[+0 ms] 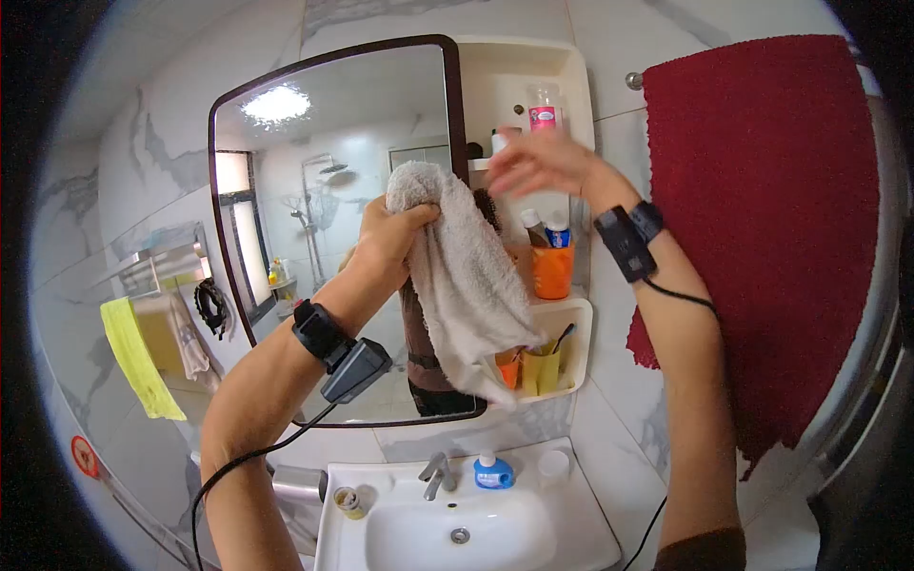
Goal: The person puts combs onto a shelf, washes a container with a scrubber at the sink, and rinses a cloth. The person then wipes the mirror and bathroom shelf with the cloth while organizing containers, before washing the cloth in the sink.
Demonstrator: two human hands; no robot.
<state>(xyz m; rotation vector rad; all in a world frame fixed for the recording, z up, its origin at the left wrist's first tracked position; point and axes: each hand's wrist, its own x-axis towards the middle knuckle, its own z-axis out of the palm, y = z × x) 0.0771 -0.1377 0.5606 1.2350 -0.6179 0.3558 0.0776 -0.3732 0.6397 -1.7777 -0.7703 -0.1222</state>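
My left hand (pixel 386 236) is closed around the upper part of a whitish terry cloth (pixel 466 271), pinching it between thumb and fingers. The cloth hangs down in front of the mirror's right edge and covers part of the shelves. Raised in front of the wall shelf (pixel 519 71), my right hand (pixel 543 167) is apart from the cloth, its fingers stretched out and somewhat blurred, with nothing visible in it. Close to that hand stands a clear bottle with a pink label (pixel 543 116). Below it is an orange cup (pixel 552 274) holding tubes.
A dark-framed mirror (pixel 286 181) hangs above the white sink (pixel 381 533). A faucet (pixel 436 474), a blue bottle (pixel 493 472) and a small jar (pixel 349 502) sit on its rim. A yellow cup (pixel 541 371) stands on the lower shelf. A dark red towel (pixel 762 209) hangs at right.
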